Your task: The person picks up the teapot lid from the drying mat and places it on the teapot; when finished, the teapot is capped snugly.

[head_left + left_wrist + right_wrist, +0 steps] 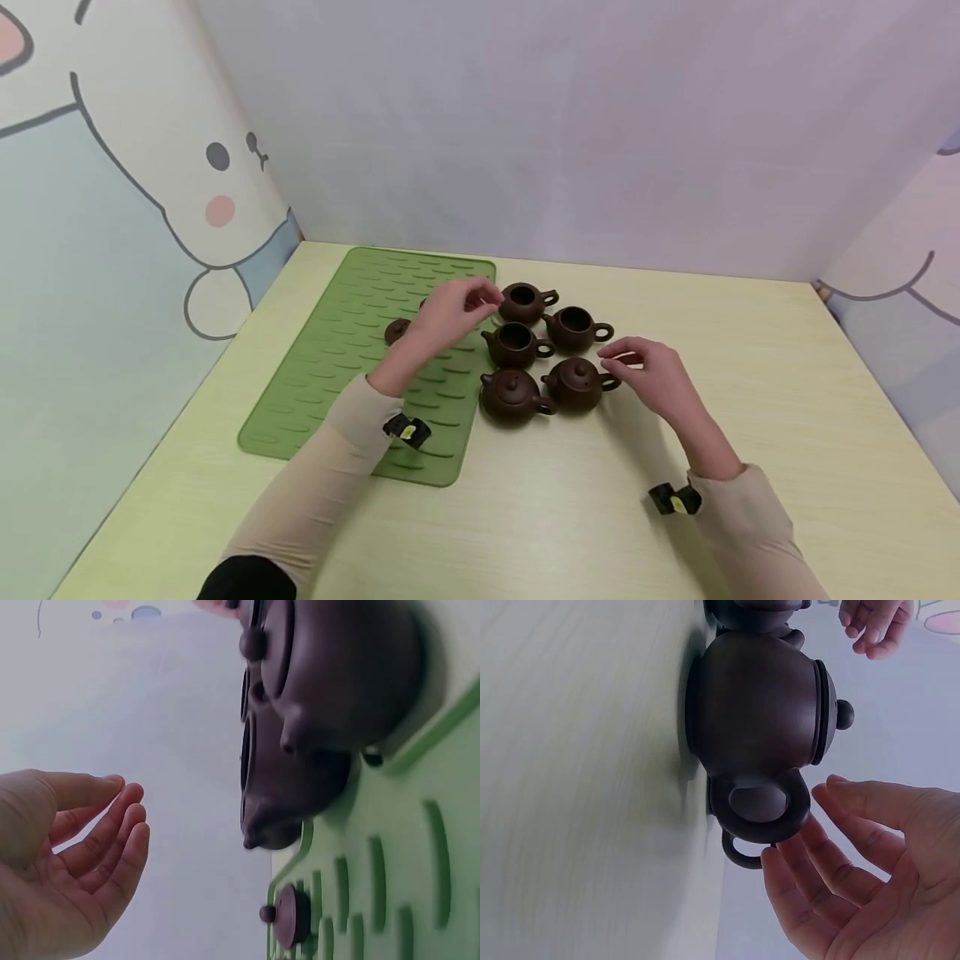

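Several small dark brown teapots stand grouped on the table. Two wear lids, a front-left one point(510, 400) and a front-right one point(577, 387); the back teapot point(522, 302), right teapot point(573, 329) and middle teapot point(514, 343) are lidless, their mouths showing. My left hand point(453, 315) hovers over the mat's right part, close to the back teapot, thumb and fingers loosely bent around nothing. Beside the handle of the front-right teapot point(757, 705), my right hand point(648, 372) has relaxed fingers and holds nothing. A loose lid point(289, 915) lies on the green mat.
The ridged green mat point(307, 383) covers the table's left part, its right edge beside the teapots. Another dark piece at the mat's far side is mostly hidden behind my left hand. A pale wall point(570, 142) rises behind the table point(787, 400).
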`<move>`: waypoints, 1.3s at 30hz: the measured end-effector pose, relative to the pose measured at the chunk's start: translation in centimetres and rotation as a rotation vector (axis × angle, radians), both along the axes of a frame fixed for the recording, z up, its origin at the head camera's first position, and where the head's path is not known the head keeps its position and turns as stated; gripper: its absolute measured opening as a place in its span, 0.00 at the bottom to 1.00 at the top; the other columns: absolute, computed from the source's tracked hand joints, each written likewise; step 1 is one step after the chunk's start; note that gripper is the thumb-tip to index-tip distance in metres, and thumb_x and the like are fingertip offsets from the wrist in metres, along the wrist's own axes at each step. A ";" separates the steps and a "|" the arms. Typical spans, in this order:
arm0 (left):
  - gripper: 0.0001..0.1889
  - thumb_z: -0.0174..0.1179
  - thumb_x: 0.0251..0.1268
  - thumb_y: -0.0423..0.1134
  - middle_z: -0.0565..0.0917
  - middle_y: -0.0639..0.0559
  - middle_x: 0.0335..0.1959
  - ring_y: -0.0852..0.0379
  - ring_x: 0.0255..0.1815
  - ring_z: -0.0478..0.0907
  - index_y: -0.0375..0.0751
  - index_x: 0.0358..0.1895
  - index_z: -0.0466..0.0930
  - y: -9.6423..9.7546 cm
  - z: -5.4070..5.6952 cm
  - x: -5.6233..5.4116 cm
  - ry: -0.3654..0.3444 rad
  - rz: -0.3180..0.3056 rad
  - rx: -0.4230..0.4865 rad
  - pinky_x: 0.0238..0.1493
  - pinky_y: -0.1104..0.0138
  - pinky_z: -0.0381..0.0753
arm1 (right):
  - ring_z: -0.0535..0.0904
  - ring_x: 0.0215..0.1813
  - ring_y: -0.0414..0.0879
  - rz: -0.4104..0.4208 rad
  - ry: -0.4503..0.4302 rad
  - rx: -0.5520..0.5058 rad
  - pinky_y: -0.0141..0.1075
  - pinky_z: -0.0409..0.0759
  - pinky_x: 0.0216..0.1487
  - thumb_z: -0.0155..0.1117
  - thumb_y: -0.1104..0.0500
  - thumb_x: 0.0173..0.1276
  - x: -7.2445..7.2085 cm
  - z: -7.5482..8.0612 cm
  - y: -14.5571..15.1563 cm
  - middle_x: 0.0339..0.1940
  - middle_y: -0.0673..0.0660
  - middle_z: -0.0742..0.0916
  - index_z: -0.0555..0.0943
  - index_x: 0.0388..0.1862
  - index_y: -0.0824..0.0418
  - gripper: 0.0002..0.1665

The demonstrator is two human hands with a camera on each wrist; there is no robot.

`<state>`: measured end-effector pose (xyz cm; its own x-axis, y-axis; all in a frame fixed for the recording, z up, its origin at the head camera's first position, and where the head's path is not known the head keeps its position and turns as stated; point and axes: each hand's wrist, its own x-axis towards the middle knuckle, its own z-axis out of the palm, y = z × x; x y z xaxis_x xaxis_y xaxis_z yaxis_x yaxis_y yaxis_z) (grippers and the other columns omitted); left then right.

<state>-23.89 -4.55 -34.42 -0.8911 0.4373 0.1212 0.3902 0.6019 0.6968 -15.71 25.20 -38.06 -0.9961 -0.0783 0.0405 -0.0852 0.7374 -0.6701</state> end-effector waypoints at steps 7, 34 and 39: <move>0.10 0.58 0.72 0.34 0.86 0.45 0.48 0.50 0.48 0.83 0.39 0.53 0.82 -2.1 -0.1 -0.9 -0.020 0.033 0.072 0.53 0.60 0.84 | 0.85 0.53 0.62 0.005 0.020 0.002 0.38 0.80 0.41 0.65 0.60 0.71 -0.6 0.0 -0.4 0.50 0.64 0.88 0.86 0.48 0.63 0.11; 0.10 0.58 0.74 0.37 0.85 0.41 0.48 0.46 0.49 0.82 0.38 0.51 0.82 -7.4 -1.4 -1.7 0.013 0.175 0.051 0.53 0.53 0.82 | 0.86 0.51 0.58 0.022 0.055 -0.025 0.43 0.82 0.47 0.66 0.60 0.70 -2.5 -0.4 -2.3 0.48 0.61 0.89 0.86 0.48 0.63 0.11; 0.10 0.58 0.74 0.38 0.85 0.42 0.49 0.46 0.50 0.81 0.39 0.52 0.82 -8.2 -1.8 -1.7 0.005 0.185 0.038 0.53 0.53 0.82 | 0.86 0.51 0.57 0.021 0.048 -0.030 0.42 0.82 0.46 0.66 0.60 0.70 -2.7 -0.5 -2.6 0.49 0.61 0.89 0.86 0.48 0.62 0.11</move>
